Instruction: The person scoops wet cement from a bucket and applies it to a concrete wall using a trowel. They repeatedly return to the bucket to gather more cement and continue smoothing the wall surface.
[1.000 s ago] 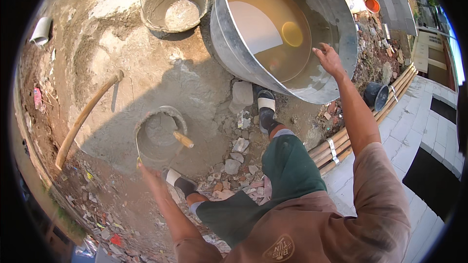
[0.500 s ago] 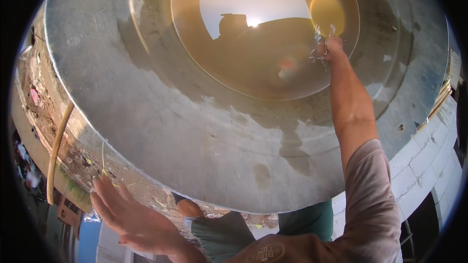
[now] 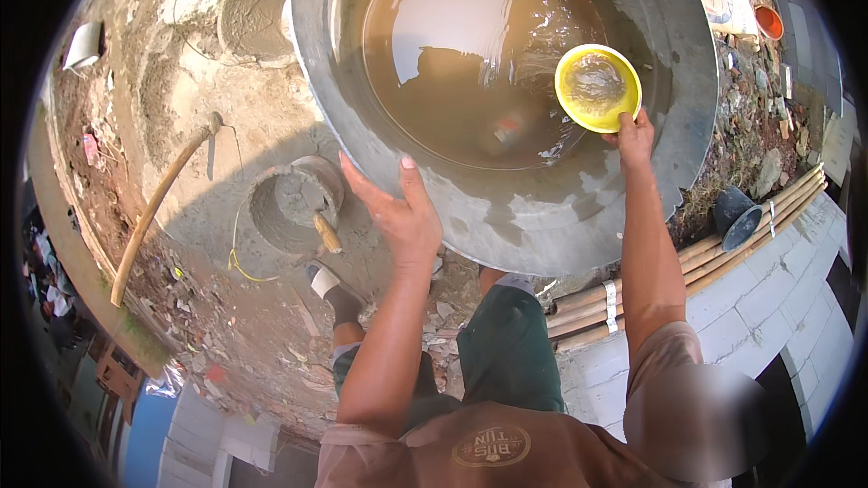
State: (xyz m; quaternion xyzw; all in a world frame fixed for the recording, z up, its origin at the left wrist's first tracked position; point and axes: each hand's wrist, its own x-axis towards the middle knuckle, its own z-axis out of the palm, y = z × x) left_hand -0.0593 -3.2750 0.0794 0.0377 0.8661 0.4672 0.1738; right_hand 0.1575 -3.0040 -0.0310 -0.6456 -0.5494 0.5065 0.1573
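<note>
In my right hand (image 3: 635, 140) is a round yellow bowl (image 3: 571, 113), held by its near edge, with water inside. The bowl is over the murky brown water (image 3: 434, 126) in a large grey metal basin (image 3: 551, 248). My left hand (image 3: 407, 221) holds nothing; its fingers and thumb are apart and overlap the basin's near left rim. Whether they touch the metal, I cannot tell. Something small, reddish and white (image 3: 508, 129) shows blurred in the water.
Left of the basin stands a mortar-smeared bucket (image 3: 258, 208) with a wooden handle (image 3: 326, 233) in it. A long-handled tool (image 3: 154, 212) lies further left. Bamboo poles (image 3: 579, 316), a black bucket (image 3: 737, 217) and a pale block wall (image 3: 768, 289) are at right.
My right hand has come up out of the water with the yellow bowl. My left hand has moved right and up to the rim. The view has shifted, showing more ground at left.
</note>
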